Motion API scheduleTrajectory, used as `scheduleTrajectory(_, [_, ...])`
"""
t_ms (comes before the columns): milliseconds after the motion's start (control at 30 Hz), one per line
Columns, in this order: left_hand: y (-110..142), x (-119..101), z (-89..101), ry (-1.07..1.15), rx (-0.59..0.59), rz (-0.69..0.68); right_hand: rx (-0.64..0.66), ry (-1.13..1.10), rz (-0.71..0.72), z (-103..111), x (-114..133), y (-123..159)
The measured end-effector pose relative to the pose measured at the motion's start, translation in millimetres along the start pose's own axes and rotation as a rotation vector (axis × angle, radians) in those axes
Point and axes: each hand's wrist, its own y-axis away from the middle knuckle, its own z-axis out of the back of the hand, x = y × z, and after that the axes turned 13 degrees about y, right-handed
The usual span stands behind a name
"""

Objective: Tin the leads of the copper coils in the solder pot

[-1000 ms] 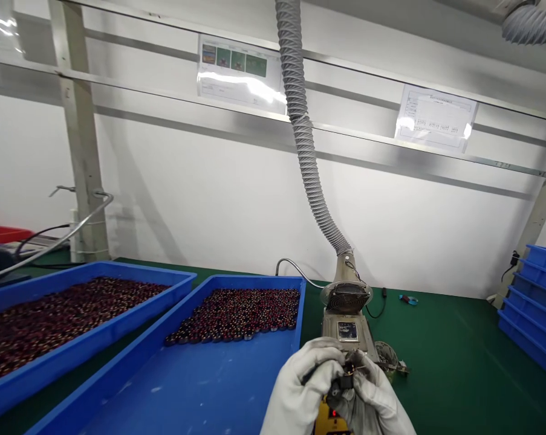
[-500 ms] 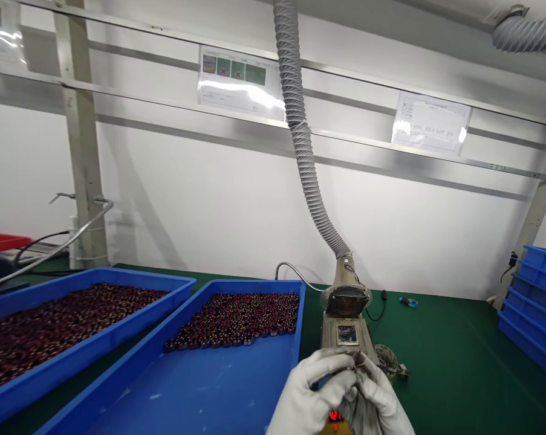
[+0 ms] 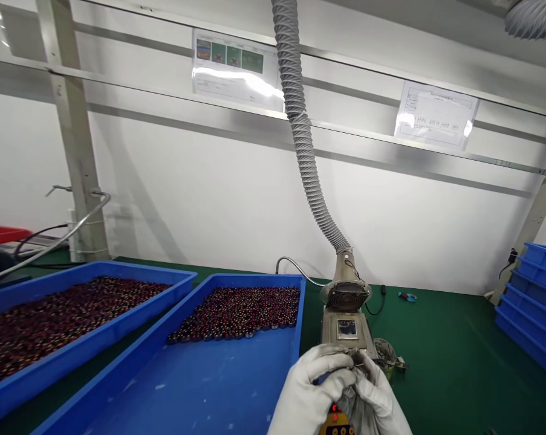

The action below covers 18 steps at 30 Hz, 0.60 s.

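Note:
My left hand (image 3: 315, 383), in a white glove, is closed with its fingertips pinched. Against it, my right hand (image 3: 378, 386) is also closed, its gloved fingertips dark with dirt. The fingertips of both hands meet around something too small and too covered to make out. Just beyond them stands a grey metal machine (image 3: 331, 326) with a square dark, shiny opening (image 3: 347, 329) on top. Below the hands, a yellow panel (image 3: 329, 428) with red lit digits is partly covered. A round metal dish (image 3: 385, 350) sits at the machine's right side.
Left of my hands lies a blue tray (image 3: 200, 386) with small dark red round parts (image 3: 250, 308) at its far end. A fuller blue tray (image 3: 132, 309) is further left. A grey hose (image 3: 306, 151) rises from the machine. Stacked blue trays (image 3: 533, 302) stand at right.
The view has shifted slightly, so trays and wall sheets sit a little higher. Both hands stay pinched together in nearly the same place; more of the yellow panel shows.

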Motion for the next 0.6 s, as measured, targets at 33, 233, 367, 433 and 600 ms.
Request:
scheduleTrajectory(33, [0.5,2.2,0.2,0.004,-0.02,-0.058,0.004,0.011,0.006,-0.1,-1.4,-1.6])
scheduleTrajectory(233, [-0.5,2.6,15.7,0.12,-0.238,-0.131,-0.04,-0.007,-0.098,5.3,-3.4,-3.1])
scheduleTrajectory(367, [-1.6,0.0,8.1,0.023,-0.099,0.038,-0.031,-0.059,-0.108,-1.7,-1.9,-1.8])
scheduleTrajectory(433, [-1.5,1.0,0.8,0.046,-0.055,0.059,-0.001,-0.077,-0.076,-5.6,-1.6,-2.1])
scheduleTrajectory(600, [-0.5,1.3,5.6,0.15,-0.235,-0.021,-0.009,-0.133,-0.164,-5.6,3.9,2.1])
